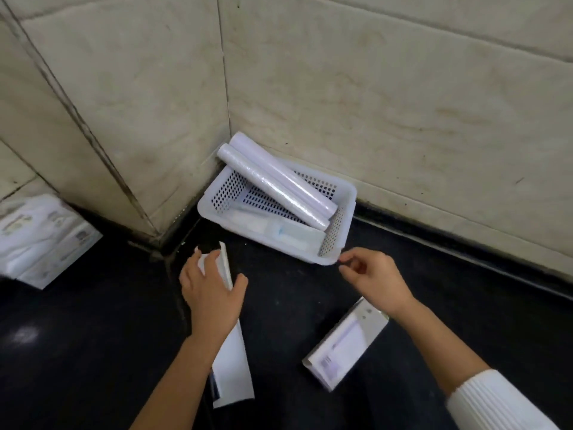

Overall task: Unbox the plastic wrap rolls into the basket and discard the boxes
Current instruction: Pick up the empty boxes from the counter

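A white perforated basket (347,193) sits in the wall corner on the dark floor. Two plastic wrap rolls (279,181) lie slanted in it, their upper ends sticking out over the far rim. A flat white packet (279,232) rests along the basket's near side. My left hand (210,290) grips the top of a long white box (232,361) that lies on the floor under my forearm. My right hand (375,277) hovers just in front of the basket's near right corner, fingers loosely curled and holding nothing. A second white box (344,346) lies on the floor below that hand.
A stack of white printed cartons (40,240) stands at the left by the wall. Beige stone walls (403,103) meet behind the basket. The dark floor (93,336) stretches around the boxes.
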`<action>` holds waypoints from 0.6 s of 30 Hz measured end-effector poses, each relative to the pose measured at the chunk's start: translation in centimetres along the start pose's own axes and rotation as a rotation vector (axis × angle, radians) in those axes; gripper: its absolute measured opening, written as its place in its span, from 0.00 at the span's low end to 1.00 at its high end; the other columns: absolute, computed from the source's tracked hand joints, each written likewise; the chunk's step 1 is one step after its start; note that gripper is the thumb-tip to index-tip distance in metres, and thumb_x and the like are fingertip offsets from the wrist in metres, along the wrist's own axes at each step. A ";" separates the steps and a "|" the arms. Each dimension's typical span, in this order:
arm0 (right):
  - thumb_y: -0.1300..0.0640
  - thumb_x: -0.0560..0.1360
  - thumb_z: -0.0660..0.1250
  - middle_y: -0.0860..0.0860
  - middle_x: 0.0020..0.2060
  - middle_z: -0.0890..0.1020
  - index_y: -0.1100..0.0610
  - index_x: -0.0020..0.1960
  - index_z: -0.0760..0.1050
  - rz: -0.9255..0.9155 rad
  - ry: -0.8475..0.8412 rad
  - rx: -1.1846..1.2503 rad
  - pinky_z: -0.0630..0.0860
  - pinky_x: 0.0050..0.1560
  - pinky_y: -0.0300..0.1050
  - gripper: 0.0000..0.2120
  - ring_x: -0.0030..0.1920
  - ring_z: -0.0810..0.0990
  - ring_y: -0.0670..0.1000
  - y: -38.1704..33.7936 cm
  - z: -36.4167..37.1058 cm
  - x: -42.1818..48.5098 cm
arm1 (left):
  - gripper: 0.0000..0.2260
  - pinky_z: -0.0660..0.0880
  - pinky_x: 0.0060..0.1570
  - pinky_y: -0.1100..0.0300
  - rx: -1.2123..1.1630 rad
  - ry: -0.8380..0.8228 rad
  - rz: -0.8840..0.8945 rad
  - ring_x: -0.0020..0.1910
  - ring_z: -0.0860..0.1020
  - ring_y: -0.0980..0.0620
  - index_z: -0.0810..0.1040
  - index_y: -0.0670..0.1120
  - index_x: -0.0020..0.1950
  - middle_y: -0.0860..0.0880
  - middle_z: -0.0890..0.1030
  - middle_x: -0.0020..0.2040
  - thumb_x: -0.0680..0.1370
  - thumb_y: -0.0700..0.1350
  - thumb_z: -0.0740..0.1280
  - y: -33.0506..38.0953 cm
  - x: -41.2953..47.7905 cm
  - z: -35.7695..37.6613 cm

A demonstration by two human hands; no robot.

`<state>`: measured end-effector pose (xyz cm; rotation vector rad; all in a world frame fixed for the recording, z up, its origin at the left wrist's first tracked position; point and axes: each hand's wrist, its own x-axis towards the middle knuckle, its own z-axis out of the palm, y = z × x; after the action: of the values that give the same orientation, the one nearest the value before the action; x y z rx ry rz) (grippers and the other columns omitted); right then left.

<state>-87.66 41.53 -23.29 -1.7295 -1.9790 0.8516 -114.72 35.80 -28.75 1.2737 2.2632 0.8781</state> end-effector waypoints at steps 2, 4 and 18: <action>0.54 0.73 0.71 0.48 0.34 0.81 0.49 0.47 0.79 0.061 0.034 -0.052 0.71 0.38 0.35 0.04 0.35 0.78 0.42 1.6 0.1 -3.4 | 0.32 0.58 0.72 0.39 0.083 -0.064 -0.033 0.74 0.55 0.38 0.64 0.46 0.74 0.39 0.58 0.76 0.73 0.52 0.71 -1.4 -3.4 0.2; 0.45 0.72 0.70 0.50 0.45 0.80 0.53 0.54 0.78 0.189 0.052 -0.179 0.73 0.42 0.43 0.15 0.45 0.80 0.49 3.2 0.4 -5.8 | 0.36 0.56 0.72 0.38 0.157 -0.125 -0.039 0.75 0.52 0.38 0.60 0.46 0.75 0.38 0.53 0.77 0.72 0.55 0.71 -2.5 -6.1 0.6; 0.42 0.67 0.70 0.55 0.45 0.80 0.57 0.59 0.65 0.650 -0.114 0.198 0.78 0.22 0.44 0.29 0.38 0.82 0.57 3.8 4.7 -8.9 | 0.28 0.70 0.66 0.51 -0.017 -0.144 -0.170 0.67 0.71 0.42 0.66 0.42 0.73 0.44 0.66 0.72 0.75 0.44 0.69 -5.1 -16.0 0.4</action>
<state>-86.27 32.16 -28.37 -2.2677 -1.3211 1.3220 -109.51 20.17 -31.97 1.0816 2.2079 0.7195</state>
